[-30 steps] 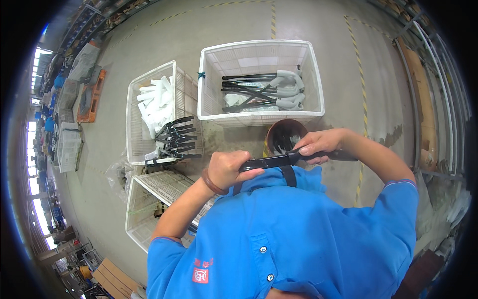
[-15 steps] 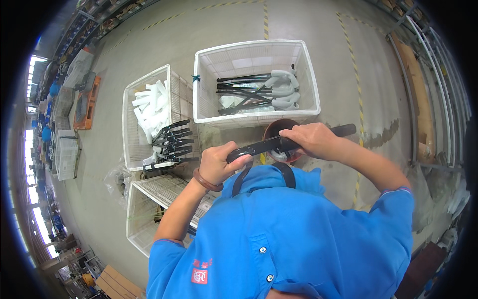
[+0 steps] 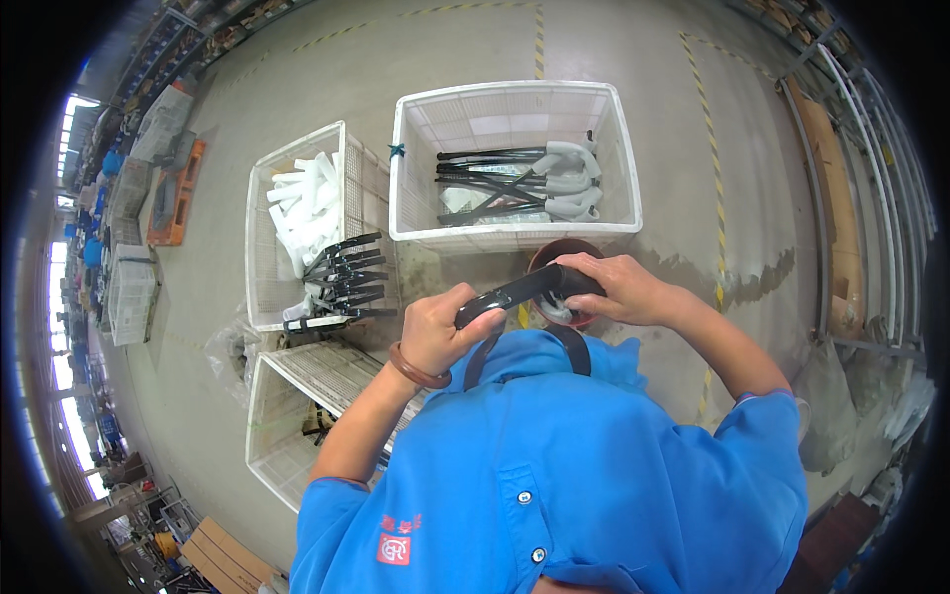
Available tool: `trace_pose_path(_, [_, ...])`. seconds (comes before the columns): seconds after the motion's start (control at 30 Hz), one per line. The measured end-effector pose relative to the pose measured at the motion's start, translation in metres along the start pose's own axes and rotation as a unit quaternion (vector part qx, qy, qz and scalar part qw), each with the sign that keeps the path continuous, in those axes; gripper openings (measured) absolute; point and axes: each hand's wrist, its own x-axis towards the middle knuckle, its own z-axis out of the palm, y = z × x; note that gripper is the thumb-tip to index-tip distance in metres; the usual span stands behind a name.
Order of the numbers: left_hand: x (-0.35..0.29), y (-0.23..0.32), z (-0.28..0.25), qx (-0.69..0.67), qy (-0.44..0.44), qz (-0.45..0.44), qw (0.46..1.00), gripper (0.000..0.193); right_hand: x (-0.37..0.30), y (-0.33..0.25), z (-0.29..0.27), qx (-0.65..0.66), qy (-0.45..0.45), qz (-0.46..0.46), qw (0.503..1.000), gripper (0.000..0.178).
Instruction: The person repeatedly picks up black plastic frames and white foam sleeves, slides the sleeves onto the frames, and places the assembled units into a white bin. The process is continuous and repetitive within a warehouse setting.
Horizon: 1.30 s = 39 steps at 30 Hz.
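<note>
A glossy black tube (image 3: pixel 510 295) is held crosswise in front of my chest, bent partway along. My left hand (image 3: pixel 435 329) is closed round its left end, with a brown bracelet on that wrist. My right hand (image 3: pixel 625 287) grips a duller black, thicker part (image 3: pixel 577 284) at the other end, thumb and fingers wrapped over it. Just beyond the hands, partly hidden by them, stands a reddish-brown bucket (image 3: pixel 567 247) with something pale inside.
A white mesh crate (image 3: pixel 515 235) ahead holds black tubes (image 3: pixel 490 155) with pale grey wrapped ends. Left of it, another crate (image 3: pixel 252 228) contains white tubes (image 3: pixel 307 198); black bent tubes (image 3: pixel 346 277) rest at its near end. A third crate (image 3: pixel 259 426) stands nearer.
My right hand has shifted slightly left and turned. The black end that stuck out well to its right no longer shows there. My left hand keeps its hold.
</note>
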Motion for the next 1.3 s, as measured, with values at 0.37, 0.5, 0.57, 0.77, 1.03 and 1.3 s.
trace_pose_path(0.37, [-0.008, 0.004, 0.003, 0.075, -0.054, 0.145, 0.985, 0.040, -0.008, 0.016, -0.007, 0.466, -0.282, 0.115, 0.831, 0.036])
trace_pose_path(0.5, [-0.009, 0.011, 0.000, 0.093, -0.022, 0.174, 0.980, 0.045, -0.011, 0.015, -0.001, 0.549, -0.303, 0.154, 0.763, 0.047])
trace_pose_path(0.57, [-0.008, 0.015, -0.003, 0.110, -0.037, 0.184, 0.976, 0.045, -0.009, 0.011, -0.001, 0.562, -0.332, 0.173, 0.737, 0.047])
trace_pose_path(0.77, [-0.001, 0.016, 0.006, 0.123, -0.067, 0.163, 0.976, 0.046, 0.000, -0.010, -0.005, 0.229, -0.216, 0.104, 0.943, 0.044])
trace_pose_path(1.03, [0.023, 0.015, 0.031, 0.059, -0.100, 0.017, 0.993, 0.057, 0.043, -0.038, 0.040, -0.277, 0.028, -0.030, 0.960, 0.047])
trace_pose_path(1.3, [0.014, -0.028, -0.011, -0.148, -0.103, 0.115, 0.977, 0.055, 0.033, -0.063, -0.049, -0.168, 0.035, -0.019, 0.985, 0.027])
